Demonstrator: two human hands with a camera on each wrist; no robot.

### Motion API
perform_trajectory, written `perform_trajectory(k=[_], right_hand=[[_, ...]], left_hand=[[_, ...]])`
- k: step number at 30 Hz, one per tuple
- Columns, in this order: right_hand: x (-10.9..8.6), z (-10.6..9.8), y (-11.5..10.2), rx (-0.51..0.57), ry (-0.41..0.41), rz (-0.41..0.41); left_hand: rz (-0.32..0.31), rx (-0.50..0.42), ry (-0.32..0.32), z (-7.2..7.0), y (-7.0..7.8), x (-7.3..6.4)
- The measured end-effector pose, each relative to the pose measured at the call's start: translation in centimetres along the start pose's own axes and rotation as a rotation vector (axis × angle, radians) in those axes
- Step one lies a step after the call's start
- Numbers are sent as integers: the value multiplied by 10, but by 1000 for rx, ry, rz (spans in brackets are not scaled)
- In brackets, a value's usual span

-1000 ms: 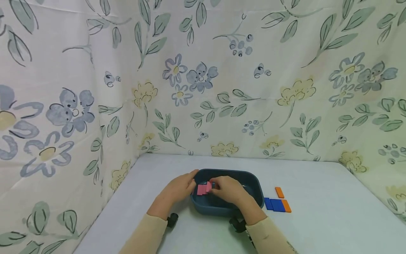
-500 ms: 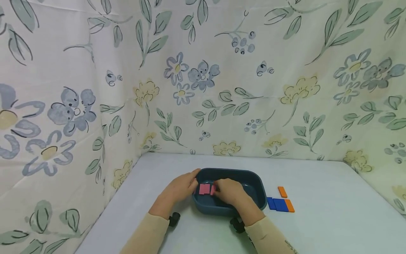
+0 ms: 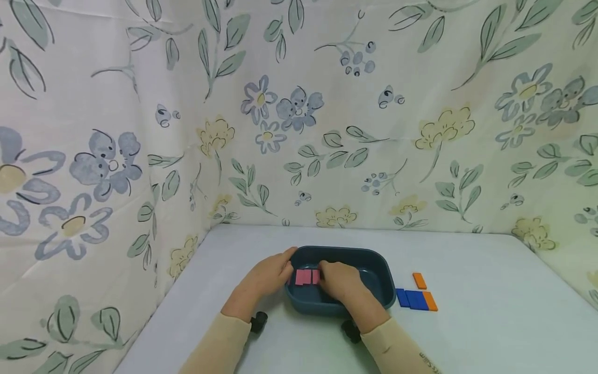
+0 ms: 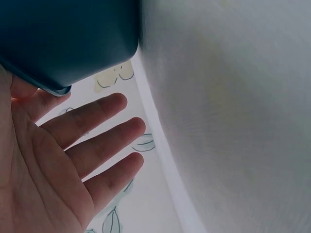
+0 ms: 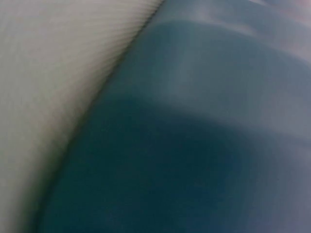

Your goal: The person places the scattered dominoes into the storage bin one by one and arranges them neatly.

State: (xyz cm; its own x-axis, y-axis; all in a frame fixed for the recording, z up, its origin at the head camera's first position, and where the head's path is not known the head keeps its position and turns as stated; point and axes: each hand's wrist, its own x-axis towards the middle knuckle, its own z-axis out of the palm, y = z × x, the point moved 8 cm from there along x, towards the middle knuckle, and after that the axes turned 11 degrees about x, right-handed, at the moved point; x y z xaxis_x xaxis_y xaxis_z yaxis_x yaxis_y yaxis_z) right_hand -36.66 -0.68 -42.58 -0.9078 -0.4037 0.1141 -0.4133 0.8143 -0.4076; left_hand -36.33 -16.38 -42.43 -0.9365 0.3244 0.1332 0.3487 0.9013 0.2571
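A dark blue-green bin [image 3: 317, 310] stands on the white table. Inside it, near the left end, pink tiles [image 3: 302, 277] lie side by side. My right hand [image 3: 342, 280] reaches in from the front and pinches another pink tile [image 3: 315, 276] just right of them, a narrow gap between; its fingertips are partly hidden. My left hand [image 3: 263, 277] rests at the bin's left rim. In the left wrist view that hand's index finger and thumb meet the rim [image 4: 60, 91], the other fingers [image 4: 104, 148] straight and apart. The right wrist view is blurred, mostly bin wall [image 5: 160, 160].
Right of the bin, blue tiles [image 3: 415, 299] and an orange tile [image 3: 430, 301] lie in a row on the table [image 3: 486, 291]. A second orange tile [image 3: 419, 281] sits behind them. Floral cloth [image 3: 322, 156] hangs behind the table and along its left side.
My right hand has shifted slightly right inside the bin. The tile at its fingertips, tilted and overlapping the others a second ago, now lies flatter beside them. The left hand stays at the rim.
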Motion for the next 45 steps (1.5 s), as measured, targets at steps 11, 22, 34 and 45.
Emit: perform_trajectory(k=[11, 22, 34, 45], right_hand=[[1, 4, 3, -2, -30, 29], [-1, 1, 1, 24, -25, -23], [-13, -18, 12, 141, -71, -47], [-25, -47, 25, 394, -79, -148]], left_hand=[[1, -8, -9, -1, -1, 0], [1, -5, -12, 0, -1, 2], [-20, -12, -9, -2, 1, -2], [-13, -36, -13, -1, 0, -2]])
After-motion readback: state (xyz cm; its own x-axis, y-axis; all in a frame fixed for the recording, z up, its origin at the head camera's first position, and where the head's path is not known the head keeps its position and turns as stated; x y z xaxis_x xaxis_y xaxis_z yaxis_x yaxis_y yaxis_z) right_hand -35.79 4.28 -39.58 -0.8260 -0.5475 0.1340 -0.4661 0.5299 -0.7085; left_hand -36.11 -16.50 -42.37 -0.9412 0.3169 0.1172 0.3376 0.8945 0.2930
